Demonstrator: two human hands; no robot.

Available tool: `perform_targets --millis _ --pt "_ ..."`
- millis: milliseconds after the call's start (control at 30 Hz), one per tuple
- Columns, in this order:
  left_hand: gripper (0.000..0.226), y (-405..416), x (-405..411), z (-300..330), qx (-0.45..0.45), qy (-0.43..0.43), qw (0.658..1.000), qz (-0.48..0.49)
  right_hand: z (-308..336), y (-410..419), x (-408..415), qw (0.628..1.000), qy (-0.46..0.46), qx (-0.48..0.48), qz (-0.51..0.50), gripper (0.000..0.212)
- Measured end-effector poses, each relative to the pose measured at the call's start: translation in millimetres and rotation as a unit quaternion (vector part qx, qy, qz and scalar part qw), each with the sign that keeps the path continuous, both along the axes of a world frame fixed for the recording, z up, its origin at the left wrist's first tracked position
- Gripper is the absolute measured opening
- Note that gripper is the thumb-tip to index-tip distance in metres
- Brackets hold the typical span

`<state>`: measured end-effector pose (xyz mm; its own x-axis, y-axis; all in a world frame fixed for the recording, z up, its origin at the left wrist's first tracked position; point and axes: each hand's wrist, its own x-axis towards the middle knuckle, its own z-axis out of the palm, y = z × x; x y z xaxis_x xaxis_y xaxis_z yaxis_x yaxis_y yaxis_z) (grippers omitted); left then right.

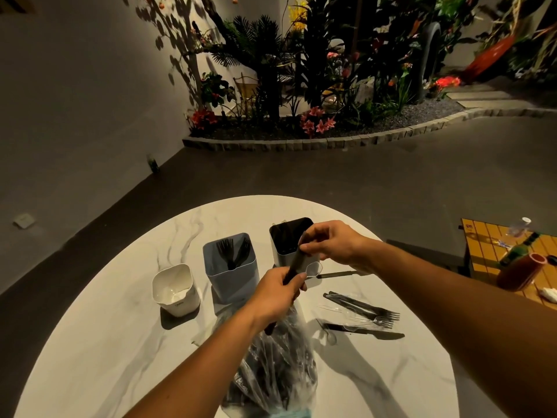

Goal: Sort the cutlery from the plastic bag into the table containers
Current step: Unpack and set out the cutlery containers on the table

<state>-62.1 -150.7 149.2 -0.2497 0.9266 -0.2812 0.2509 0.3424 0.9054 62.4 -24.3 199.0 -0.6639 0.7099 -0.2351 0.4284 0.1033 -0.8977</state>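
Cutlery [294,263] looks light, stiff plastic; handles suit gripping. Left hand [278,292] grips the bundle's handles; right hand [330,242] pinches its top.

A table [90,342] fills the lower half of the frame. Three containers stand in a row across its middle: a low cup [175,289] at left, a taller bin [230,267] holding forks at centre, a third bin [287,241] at right and farther back. A bag [277,366] of cutlery lies at bottom centre, below the bins. Right of the bag, loose forks [366,309] lie on the table, with a knife [366,331] just below them and another knife [337,274] above. A planter [301,140] runs across the upper frame behind the table. A second table [485,245] sits at the right edge.
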Motion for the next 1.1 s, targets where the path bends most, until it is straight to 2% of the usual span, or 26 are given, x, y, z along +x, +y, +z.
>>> perform_targets --millis 167,233,367,433,500,700,933,1100 --pt "0.032 0 -4 -2 -0.01 0.037 0.999 0.016 -1 4 -2 1.0 0.008 -0.005 -0.005 0.016" --pt "0.04 2 -3 0 -0.022 0.017 0.999 0.015 -2 6 -3 1.0 0.014 -0.004 -0.015 0.018" --pt "0.057 7 3 6 -0.07 -0.167 0.98 0.08 -2 10 -7 1.0 0.024 0.01 -0.008 0.019" --pt "0.052 9 4 7 -0.096 -0.24 0.96 0.103 -3 11 -7 0.999 0.03 0.015 0.003 0.02" --pt "0.044 10 2 7 -0.113 -0.269 0.952 0.091 -3 12 -7 0.999 0.032 0.017 0.012 0.02" --pt "0.034 10 -2 10 -0.128 -0.298 0.943 0.075 -4 12 -2 0.999 0.045 0.003 0.016 0.018" --pt "0.025 9 -6 15 -0.108 -0.348 0.93 0.041 -3 18 5 0.985 0.11 -0.129 0.027 0.019" --pt "0.019 15 -2 15 -0.054 -0.308 0.944 0.105 -7 20 6 0.992 0.091 -0.087 0.006 0.015"
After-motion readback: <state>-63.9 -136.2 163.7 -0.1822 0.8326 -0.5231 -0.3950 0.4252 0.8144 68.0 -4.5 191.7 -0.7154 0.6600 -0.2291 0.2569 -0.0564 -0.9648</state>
